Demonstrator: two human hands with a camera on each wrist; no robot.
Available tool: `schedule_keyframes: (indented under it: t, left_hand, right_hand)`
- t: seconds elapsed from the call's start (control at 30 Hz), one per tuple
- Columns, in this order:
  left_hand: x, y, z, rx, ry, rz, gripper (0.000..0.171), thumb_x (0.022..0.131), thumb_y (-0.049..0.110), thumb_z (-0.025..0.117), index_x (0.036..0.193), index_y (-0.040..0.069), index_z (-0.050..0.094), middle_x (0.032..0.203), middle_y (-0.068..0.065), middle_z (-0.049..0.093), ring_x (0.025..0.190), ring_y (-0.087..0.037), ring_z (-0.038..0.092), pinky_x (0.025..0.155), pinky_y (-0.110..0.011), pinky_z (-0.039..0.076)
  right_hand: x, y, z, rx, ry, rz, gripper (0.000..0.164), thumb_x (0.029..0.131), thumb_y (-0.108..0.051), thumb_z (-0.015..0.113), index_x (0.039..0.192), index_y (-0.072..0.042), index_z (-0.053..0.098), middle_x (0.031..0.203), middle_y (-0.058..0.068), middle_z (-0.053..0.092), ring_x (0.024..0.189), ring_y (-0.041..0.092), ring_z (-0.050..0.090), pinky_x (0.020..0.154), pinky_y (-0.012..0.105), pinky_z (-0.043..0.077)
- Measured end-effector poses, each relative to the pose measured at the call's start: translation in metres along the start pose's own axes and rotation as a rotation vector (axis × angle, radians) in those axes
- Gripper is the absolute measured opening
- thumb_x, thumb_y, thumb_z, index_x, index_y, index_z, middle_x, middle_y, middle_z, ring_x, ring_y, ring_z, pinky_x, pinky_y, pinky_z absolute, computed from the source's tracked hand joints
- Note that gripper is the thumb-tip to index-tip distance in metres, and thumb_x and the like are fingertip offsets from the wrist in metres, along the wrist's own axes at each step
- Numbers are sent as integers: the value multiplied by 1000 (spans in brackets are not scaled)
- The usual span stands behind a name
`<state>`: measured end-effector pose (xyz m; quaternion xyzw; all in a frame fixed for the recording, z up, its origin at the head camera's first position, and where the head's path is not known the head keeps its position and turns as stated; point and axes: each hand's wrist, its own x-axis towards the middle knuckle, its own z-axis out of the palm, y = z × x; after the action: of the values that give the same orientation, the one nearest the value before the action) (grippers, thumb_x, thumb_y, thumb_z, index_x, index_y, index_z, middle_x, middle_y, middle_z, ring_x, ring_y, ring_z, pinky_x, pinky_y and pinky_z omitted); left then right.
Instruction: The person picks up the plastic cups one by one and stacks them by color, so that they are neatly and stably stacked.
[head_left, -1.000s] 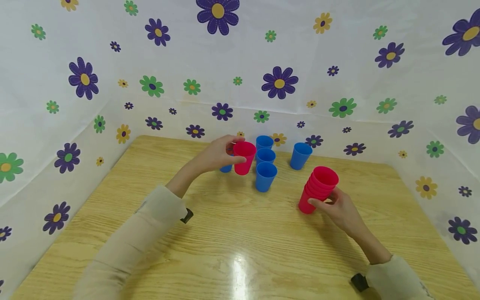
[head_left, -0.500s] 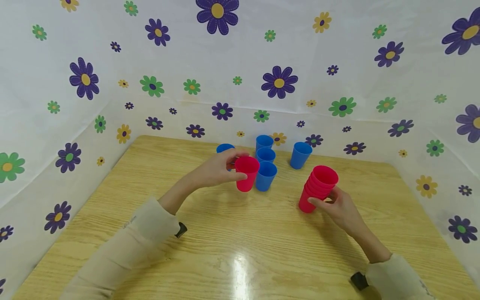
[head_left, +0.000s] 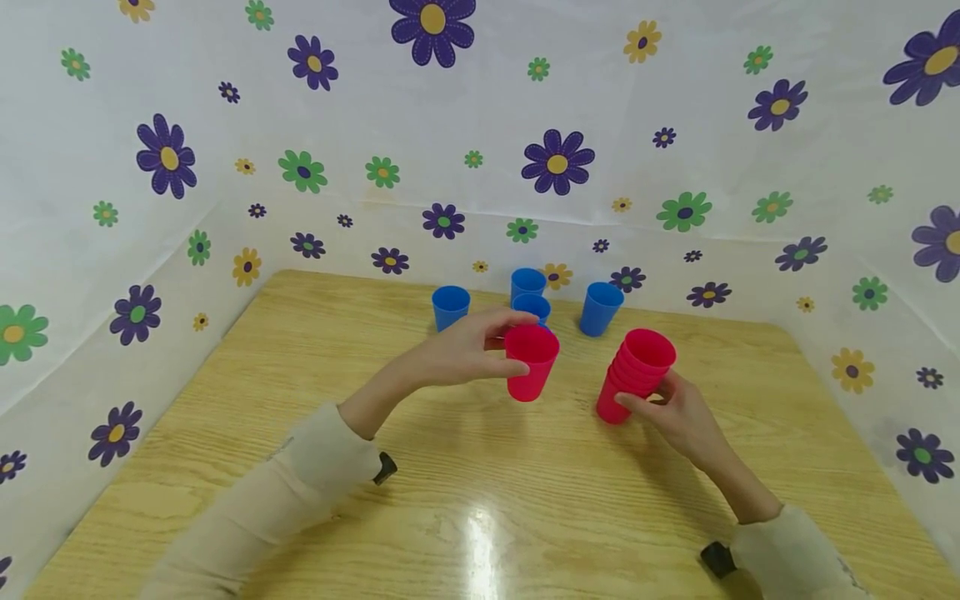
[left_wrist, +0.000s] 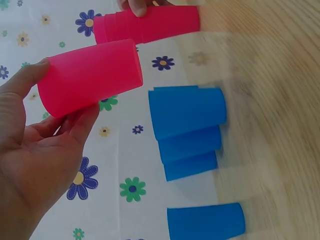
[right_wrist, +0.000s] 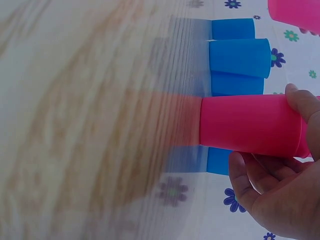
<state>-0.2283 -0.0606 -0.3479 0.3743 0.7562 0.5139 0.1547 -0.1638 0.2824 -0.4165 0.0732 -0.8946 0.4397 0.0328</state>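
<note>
My left hand [head_left: 472, 346] pinches a single red cup [head_left: 531, 367] between thumb and fingers, its mouth facing up. In the left wrist view this red cup [left_wrist: 92, 77] hangs above the table. My right hand [head_left: 682, 417] grips a stack of nested red cups [head_left: 633, 375] that stands on the table, leaning slightly. In the right wrist view the stack's bottom cup [right_wrist: 250, 125] has its base at the tabletop, with thumb and fingers on either side. The lifted cup hides most of the front blue cup in the head view; the left wrist view shows that blue cup [left_wrist: 187, 112] plainly.
Behind the left hand stand two blue cups in line, the farther blue cup [head_left: 528, 282] near the flowered backdrop [head_left: 480, 100]. One blue cup [head_left: 451, 308] stands to their left, another blue cup [head_left: 602, 308] to their right. All rest on the wooden table [head_left: 420, 517].
The left hand has carried its red cup toward me and to the right, from beside the left blue cup to before the blue row. The right hand and its stack have stayed put.
</note>
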Motion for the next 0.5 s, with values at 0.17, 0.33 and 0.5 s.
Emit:
schedule_keyframes:
  t: [0.17, 0.33, 0.5]
  left_hand:
    - [10, 15, 7, 9, -12, 30, 65, 95, 16, 76, 151, 4, 47, 137, -7, 56, 124, -18, 57, 104, -30, 51]
    - [25, 30, 13, 49, -11, 63, 66, 95, 22, 75, 154, 9, 47, 148, -5, 51, 128, -16, 54, 106, -29, 49]
    - [39, 42, 19, 59, 7, 84, 67, 96, 24, 74, 155, 11, 46, 152, -5, 48, 130, -16, 51, 106, -24, 46]
  right_hand:
    - [0, -1, 1, 1, -4, 4, 56, 97, -25, 76, 141, -1, 52, 130, 19, 65, 115, 34, 62, 84, 20, 53]
    - [0, -2, 0, 6, -5, 4, 55, 96, -25, 76, 140, -1, 53, 130, 18, 65, 115, 33, 62, 83, 20, 54]
    - [0, -2, 0, 12, -12, -7, 55, 97, -24, 75, 142, -2, 52, 131, 18, 65, 115, 33, 62, 84, 20, 54]
